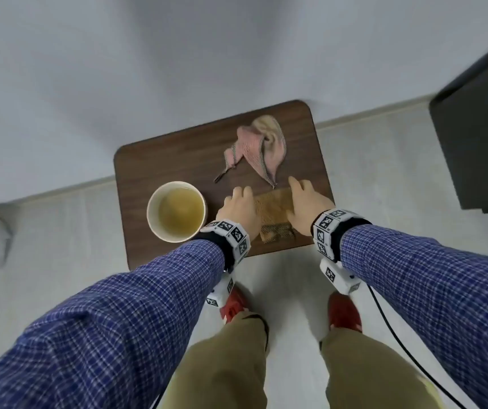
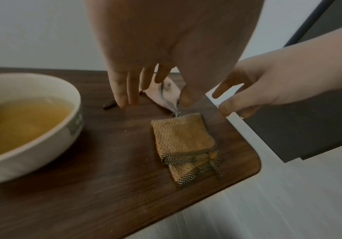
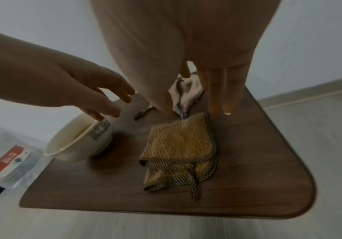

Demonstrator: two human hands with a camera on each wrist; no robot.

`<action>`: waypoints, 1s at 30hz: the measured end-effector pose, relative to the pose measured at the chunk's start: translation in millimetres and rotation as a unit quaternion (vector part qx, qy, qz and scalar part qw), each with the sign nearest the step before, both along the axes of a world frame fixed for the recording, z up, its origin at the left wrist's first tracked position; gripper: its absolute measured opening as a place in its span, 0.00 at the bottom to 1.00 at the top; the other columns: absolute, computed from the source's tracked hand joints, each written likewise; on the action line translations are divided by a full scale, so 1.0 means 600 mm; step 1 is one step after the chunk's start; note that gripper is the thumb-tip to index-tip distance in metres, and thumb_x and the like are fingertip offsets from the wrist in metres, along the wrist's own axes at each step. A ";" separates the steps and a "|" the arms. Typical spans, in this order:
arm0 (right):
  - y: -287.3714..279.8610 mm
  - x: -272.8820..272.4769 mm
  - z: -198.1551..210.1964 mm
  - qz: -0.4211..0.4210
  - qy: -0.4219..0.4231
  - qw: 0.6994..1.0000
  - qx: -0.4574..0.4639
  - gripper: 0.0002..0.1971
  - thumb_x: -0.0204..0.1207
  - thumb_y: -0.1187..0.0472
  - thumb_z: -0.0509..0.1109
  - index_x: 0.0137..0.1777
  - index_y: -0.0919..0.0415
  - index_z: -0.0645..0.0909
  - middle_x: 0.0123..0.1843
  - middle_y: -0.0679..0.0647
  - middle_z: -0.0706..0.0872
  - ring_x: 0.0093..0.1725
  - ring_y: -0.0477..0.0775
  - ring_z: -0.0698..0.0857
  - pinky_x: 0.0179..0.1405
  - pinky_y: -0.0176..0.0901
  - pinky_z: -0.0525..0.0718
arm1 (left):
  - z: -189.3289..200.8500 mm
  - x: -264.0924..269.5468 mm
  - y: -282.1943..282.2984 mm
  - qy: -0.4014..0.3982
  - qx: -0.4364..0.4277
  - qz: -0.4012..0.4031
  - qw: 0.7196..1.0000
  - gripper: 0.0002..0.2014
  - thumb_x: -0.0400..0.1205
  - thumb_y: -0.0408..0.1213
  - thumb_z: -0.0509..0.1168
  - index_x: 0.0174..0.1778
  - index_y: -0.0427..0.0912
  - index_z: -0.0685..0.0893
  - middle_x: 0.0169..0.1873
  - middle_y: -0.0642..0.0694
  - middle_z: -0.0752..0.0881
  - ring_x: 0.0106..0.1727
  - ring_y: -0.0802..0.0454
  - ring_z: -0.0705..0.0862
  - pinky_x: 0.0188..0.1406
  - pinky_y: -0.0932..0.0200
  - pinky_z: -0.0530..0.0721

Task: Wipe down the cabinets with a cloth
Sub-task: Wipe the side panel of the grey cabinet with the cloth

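Note:
A folded tan cloth [image 1: 275,214] [image 2: 184,145] [image 3: 178,145] with a dotted dark edge lies on the small dark wooden table [image 1: 160,160]. My left hand [image 1: 238,206] [image 2: 151,90] hovers just above its left side, fingers straight and spread. On the cloth's right side hangs my right hand [image 1: 304,202] [image 3: 198,105], fingers straight and pointing down. Neither hand holds anything. A crumpled pink cloth [image 1: 259,146] lies behind, at the far end of the table.
A white bowl [image 1: 177,211] [image 2: 22,129] [image 3: 80,140] of yellowish liquid stands on the table's left side, close to my left hand. A dark cabinet [image 1: 481,128] is at the right. A red-labelled packet [image 3: 10,163] lies on the floor to the left. A white wall is behind.

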State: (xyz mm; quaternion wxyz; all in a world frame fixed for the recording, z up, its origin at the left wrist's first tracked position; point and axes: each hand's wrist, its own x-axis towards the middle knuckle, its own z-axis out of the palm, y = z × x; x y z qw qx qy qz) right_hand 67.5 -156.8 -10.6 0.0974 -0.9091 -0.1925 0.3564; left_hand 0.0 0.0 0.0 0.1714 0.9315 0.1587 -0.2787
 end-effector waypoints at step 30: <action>-0.140 0.197 0.862 -0.271 -0.068 0.939 0.200 0.03 0.72 0.61 0.71 0.40 0.55 0.79 0.39 0.52 0.84 0.42 0.55 0.83 0.35 0.40 0.77 | 0.830 0.306 -0.081 -0.147 -0.246 -0.083 0.954 0.11 0.72 0.39 0.71 0.46 0.39 0.81 0.35 0.47 0.82 0.37 0.48 0.81 0.34 0.57 0.78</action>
